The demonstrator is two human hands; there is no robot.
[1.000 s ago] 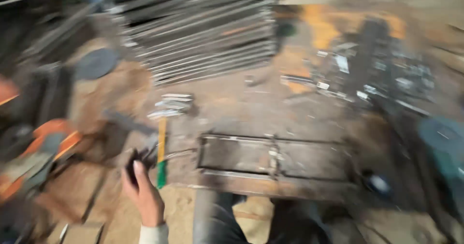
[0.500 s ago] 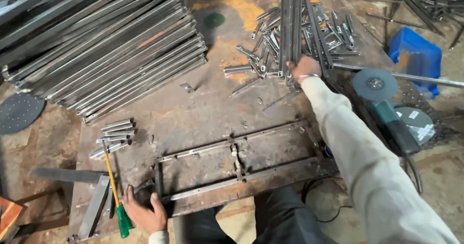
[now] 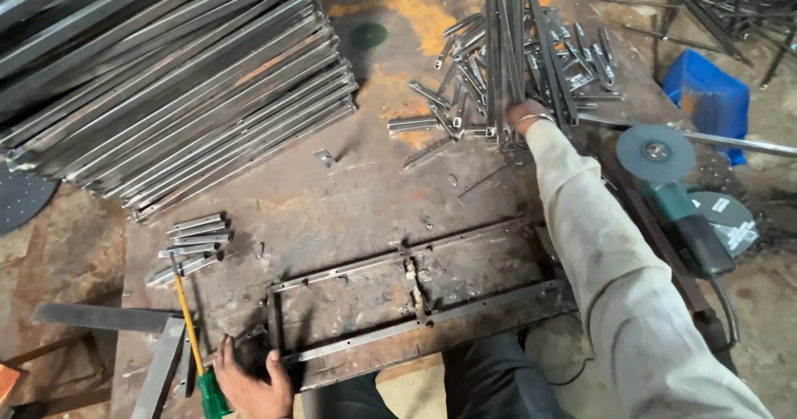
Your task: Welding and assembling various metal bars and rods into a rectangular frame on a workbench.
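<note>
**Hands spread across a steel frame jig**

At the far left, a large stack of flat steel bars [image 3: 174, 79] lies on the rusty tabletop [image 3: 365, 195]. Near it, a small bundle of short steel pieces [image 3: 193, 241] sits beside a yellow-shafted screwdriver with a green handle [image 3: 199, 361]. The left hand [image 3: 253, 382] rests at the near edge, fingers curled onto the left corner of the rectangular steel frame [image 3: 415, 299], which stretches rightward between both arms. Far across the tabletop, the right hand [image 3: 525, 119] grips the near ends of long steel strips [image 3: 510, 46] amid scattered short offcuts [image 3: 452, 95]. Right of the sleeve lies an angle grinder [image 3: 677, 195], with a blue bin [image 3: 706, 95] beyond.
</note>
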